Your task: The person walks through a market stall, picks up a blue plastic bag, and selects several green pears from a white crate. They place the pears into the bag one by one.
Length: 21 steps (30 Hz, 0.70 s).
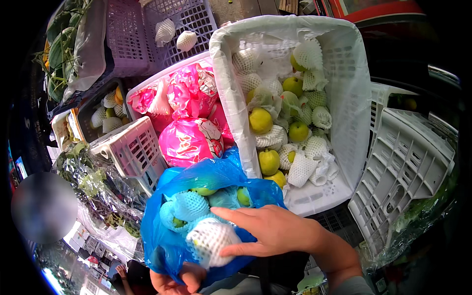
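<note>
My left hand (pixel 177 278) grips the near edge of a blue plastic bag (pixel 155 221) at the bottom of the view. Spread over the bag's mouth, my right hand (pixel 273 232) has its thumb against a fruit in a white foam net (pixel 212 241). Its fingers are apart and not closed around that fruit. Deeper in the bag lie several net-wrapped fruits (pixel 190 206), tinted blue by the plastic. Beyond the bag stands a white crate (pixel 348 107) lined with thin sheeting. Loose yellow-green fruit (pixel 260 121) and foam nets (pixel 302 169) fill its bottom.
Pink plastic bags (pixel 191 142), tied and full, sit left of the white crate. A purple crate (pixel 127 40) holds two net-wrapped pieces. Watermelons (pixel 61 48) lie at upper left, film-wrapped leafy greens (pixel 99 184) at left. A grey crate (pixel 402 173) leans at right. Another person's hand (pixel 121 271) shows at lower left.
</note>
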Tool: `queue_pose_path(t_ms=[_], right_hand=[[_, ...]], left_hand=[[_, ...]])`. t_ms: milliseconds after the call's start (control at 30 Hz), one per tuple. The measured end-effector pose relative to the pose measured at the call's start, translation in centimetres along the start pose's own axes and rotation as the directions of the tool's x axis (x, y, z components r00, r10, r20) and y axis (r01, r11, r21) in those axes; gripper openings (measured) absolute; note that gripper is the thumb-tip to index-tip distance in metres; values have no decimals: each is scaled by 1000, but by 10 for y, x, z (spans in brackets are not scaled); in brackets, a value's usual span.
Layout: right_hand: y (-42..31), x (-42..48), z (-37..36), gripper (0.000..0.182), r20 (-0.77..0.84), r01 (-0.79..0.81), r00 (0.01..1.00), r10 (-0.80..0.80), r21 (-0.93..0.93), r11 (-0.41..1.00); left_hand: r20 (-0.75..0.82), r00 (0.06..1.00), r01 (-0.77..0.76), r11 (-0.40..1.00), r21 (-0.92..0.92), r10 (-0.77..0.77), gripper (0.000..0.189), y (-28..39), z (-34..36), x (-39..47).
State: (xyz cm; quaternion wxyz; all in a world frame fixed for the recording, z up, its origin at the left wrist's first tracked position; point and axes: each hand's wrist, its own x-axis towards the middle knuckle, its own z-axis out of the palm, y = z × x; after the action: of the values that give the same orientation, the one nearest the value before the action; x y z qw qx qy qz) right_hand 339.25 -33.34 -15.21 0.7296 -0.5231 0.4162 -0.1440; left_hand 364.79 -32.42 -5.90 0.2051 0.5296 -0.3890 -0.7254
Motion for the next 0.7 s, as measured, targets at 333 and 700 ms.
queue_pose_path(t_ms=[333, 700], right_hand=[[153, 115, -143, 67, -780, -616, 571, 255, -201, 762], [107, 49, -78, 100, -672, 370, 740, 26, 440, 818]], left_hand=[[293, 933, -193, 978, -80, 208, 18, -13, -21, -15], [254, 952, -156, 984, -79, 172, 3, -23, -44, -53]])
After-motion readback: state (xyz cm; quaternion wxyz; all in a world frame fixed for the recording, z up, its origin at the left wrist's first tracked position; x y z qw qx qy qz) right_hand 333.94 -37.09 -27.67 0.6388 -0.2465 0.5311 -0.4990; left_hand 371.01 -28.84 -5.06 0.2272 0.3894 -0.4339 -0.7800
